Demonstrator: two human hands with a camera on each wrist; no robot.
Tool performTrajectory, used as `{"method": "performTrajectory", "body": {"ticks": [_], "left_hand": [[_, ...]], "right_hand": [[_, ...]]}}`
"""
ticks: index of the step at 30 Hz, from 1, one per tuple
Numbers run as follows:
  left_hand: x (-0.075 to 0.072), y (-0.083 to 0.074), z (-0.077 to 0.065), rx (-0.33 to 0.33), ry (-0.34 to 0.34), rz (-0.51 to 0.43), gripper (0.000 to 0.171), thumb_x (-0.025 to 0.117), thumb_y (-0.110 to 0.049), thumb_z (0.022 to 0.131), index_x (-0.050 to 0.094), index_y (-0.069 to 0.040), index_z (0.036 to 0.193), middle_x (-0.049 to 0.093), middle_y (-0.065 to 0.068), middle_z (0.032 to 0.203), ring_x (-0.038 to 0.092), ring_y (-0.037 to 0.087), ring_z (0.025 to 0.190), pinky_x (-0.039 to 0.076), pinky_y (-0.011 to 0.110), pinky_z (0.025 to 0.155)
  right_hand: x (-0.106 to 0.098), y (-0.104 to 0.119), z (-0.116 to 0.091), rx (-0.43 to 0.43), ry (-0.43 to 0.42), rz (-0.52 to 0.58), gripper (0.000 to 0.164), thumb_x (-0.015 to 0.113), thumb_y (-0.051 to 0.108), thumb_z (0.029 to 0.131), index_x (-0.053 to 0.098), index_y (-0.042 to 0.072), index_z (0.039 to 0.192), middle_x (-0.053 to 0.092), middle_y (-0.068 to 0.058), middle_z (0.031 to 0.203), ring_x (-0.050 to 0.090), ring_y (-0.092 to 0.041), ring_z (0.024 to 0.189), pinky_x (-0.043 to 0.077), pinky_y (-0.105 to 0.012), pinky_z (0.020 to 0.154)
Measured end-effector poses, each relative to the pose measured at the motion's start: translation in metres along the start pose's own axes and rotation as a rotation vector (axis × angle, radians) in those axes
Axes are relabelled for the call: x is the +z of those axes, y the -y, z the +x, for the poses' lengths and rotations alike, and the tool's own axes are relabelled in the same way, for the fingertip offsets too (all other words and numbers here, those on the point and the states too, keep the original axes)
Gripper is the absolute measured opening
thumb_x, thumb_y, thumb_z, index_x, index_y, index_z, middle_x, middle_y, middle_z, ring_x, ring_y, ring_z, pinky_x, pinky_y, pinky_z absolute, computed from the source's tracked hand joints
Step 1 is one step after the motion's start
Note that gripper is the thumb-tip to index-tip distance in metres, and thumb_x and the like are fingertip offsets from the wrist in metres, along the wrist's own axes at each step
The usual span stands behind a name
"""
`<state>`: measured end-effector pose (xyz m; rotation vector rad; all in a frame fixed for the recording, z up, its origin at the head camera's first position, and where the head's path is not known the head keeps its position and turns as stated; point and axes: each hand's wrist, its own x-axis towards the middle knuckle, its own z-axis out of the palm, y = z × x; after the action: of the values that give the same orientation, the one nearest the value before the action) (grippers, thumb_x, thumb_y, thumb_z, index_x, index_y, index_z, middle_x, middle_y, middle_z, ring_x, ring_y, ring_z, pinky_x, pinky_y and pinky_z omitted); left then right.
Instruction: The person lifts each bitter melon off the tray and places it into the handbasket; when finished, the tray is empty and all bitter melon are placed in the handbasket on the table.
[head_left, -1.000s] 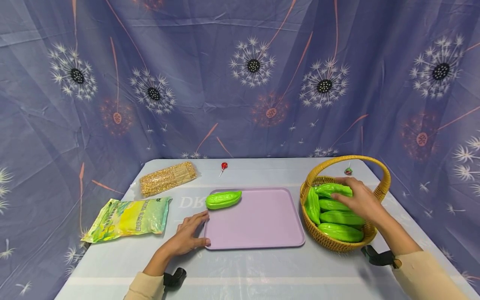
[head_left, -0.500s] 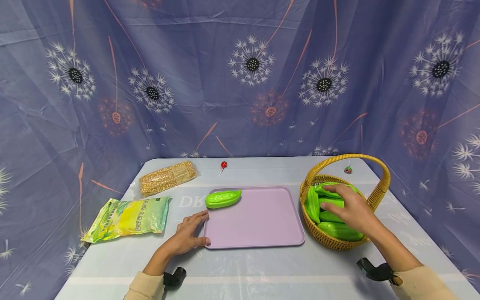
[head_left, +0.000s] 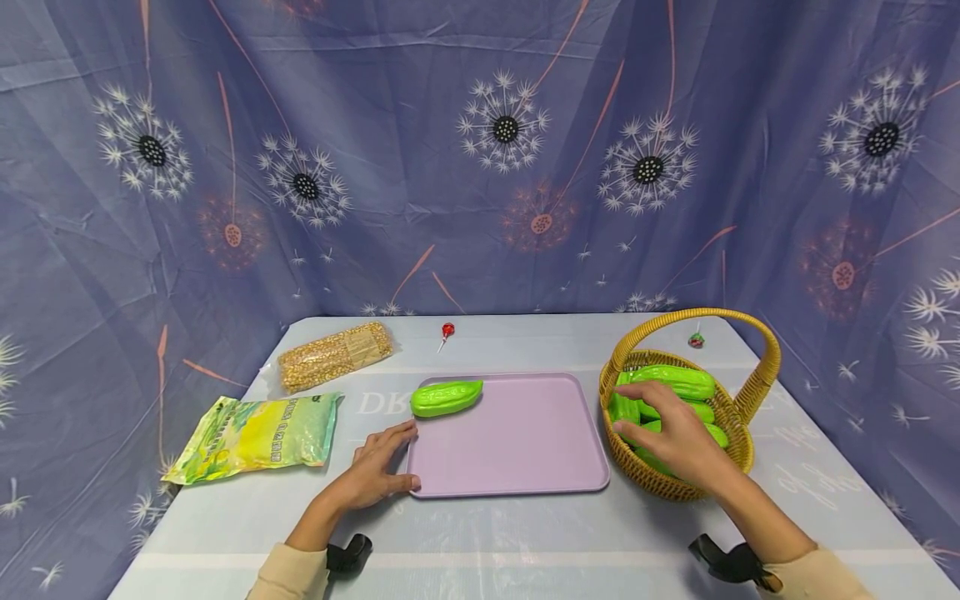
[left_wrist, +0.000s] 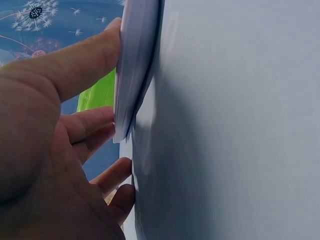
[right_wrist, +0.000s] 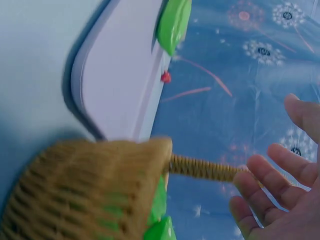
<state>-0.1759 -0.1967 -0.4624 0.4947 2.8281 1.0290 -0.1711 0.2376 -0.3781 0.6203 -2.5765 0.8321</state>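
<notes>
In the head view a pale purple tray (head_left: 517,442) lies mid-table, with one green bitter melon (head_left: 446,399) at its far left corner. My left hand (head_left: 372,471) rests at the tray's left edge, thumb and fingertips touching the rim, as the left wrist view also shows. On the right stands a wicker basket (head_left: 660,487) with an arched handle, holding several green bitter melons (head_left: 678,382). My right hand (head_left: 678,437) hovers over the basket, fingers spread and holding nothing; it hides part of the melons below. The right wrist view shows its fingers loosely bent above the basket.
At the left lie a green-and-yellow printed bag (head_left: 258,437) and a clear pack of golden kernels (head_left: 336,357). A red lollipop (head_left: 447,331) lies behind the tray, and a green-and-red one (head_left: 697,340) lies behind the basket. A patterned blue curtain (head_left: 420,167) encloses the table.
My right hand has moved left and toward the near side above the basket, uncovering the far melon it was over. My left hand, the tray and its melon stay put.
</notes>
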Motion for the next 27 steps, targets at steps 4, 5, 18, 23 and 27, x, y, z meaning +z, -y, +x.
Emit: {"method": "performTrajectory", "body": {"ticks": [4,5,18,23,27], "left_hand": [[0.0,0.0,0.0,0.009,-0.005,0.006,0.075,0.076,-0.034,0.076,0.045,-0.008,0.139,0.036,0.008,0.151,0.033,0.033,0.131,0.025,0.05,0.094],[0.0,0.0,0.0,0.01,-0.006,0.007,0.075,0.076,-0.034,0.076,0.045,-0.008,0.139,0.036,0.009,0.151,0.033,0.033,0.131,0.025,0.05,0.094],[0.001,0.002,-0.001,0.013,-0.011,0.004,0.075,0.076,-0.035,0.076,0.045,-0.008,0.139,0.036,0.008,0.151,0.033,0.032,0.131,0.026,0.047,0.093],[0.001,0.002,-0.002,0.015,-0.016,0.004,0.074,0.076,-0.035,0.076,0.045,-0.008,0.139,0.037,0.007,0.15,0.033,0.032,0.131,0.026,0.046,0.092],[0.001,0.002,-0.001,0.019,-0.014,0.004,0.074,0.076,-0.035,0.077,0.045,-0.008,0.139,0.037,0.007,0.151,0.033,0.032,0.132,0.026,0.046,0.092]], "right_hand": [[0.012,0.007,0.0,0.0,0.004,0.028,0.044,0.075,0.024,0.08,0.062,0.01,0.12,0.063,-0.002,0.116,0.056,-0.018,0.108,0.045,-0.036,0.088],[0.016,0.009,0.0,0.001,0.006,0.039,0.044,0.075,0.025,0.08,0.062,0.009,0.12,0.063,-0.002,0.116,0.056,-0.019,0.109,0.045,-0.037,0.089],[0.054,0.036,0.015,0.004,0.076,0.129,0.046,0.076,0.028,0.079,0.062,0.016,0.121,0.063,0.0,0.117,0.057,-0.021,0.111,0.046,-0.045,0.09],[0.065,0.042,0.026,-0.012,0.099,0.133,0.046,0.076,0.028,0.078,0.062,0.016,0.12,0.064,0.0,0.117,0.058,-0.022,0.11,0.046,-0.045,0.09],[0.074,0.045,0.035,-0.035,0.108,0.14,0.045,0.076,0.027,0.078,0.062,0.015,0.12,0.064,0.0,0.116,0.059,-0.022,0.109,0.047,-0.044,0.09]]}}
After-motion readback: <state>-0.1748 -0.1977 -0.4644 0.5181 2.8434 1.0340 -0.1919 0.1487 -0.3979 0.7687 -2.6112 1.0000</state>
